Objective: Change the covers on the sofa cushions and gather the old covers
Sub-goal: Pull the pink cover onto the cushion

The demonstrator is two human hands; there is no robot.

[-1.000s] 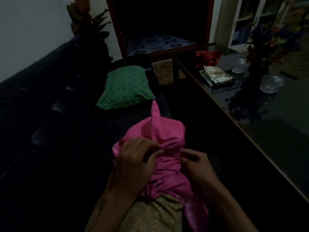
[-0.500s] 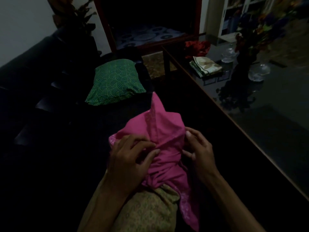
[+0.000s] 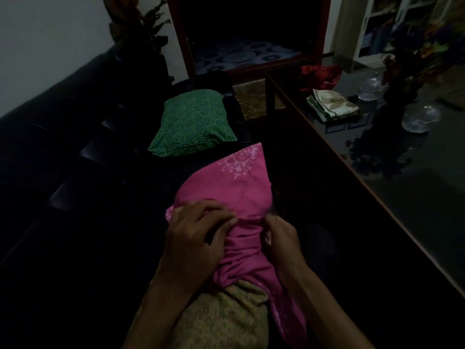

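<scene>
**A:** On the black leather sofa (image 3: 63, 127), what do you have in front of you?

**B:** I see a pink fabric cushion cover with a pale floral print (image 3: 226, 187) bunched over the far end of an olive-yellow patterned cushion (image 3: 221, 321) that lies towards the camera. My left hand (image 3: 193, 243) has its fingers curled, gripping a fold of the pink cover. My right hand (image 3: 281, 238) pinches the cover's gathered edge just beside it.

**A:** Any writing or labels?

**B:** None I can read; the room is dim.

**A:** Containers?

**B:** Two clear glass vessels (image 3: 415, 117) stand on the dark glass-topped table with a wooden rim (image 3: 377, 197) to the right. I cannot tell what they hold. Near them lie a folded cream and green cloth (image 3: 332, 104) and a crumpled red cloth (image 3: 319, 76).

**A:** Edges and room?

**B:** The table's rim runs diagonally close by the sofa front, leaving a narrow dark gap. Further along the seat lies a green cushion with a wave pattern (image 3: 191, 122), apart from the pink cover.
</scene>
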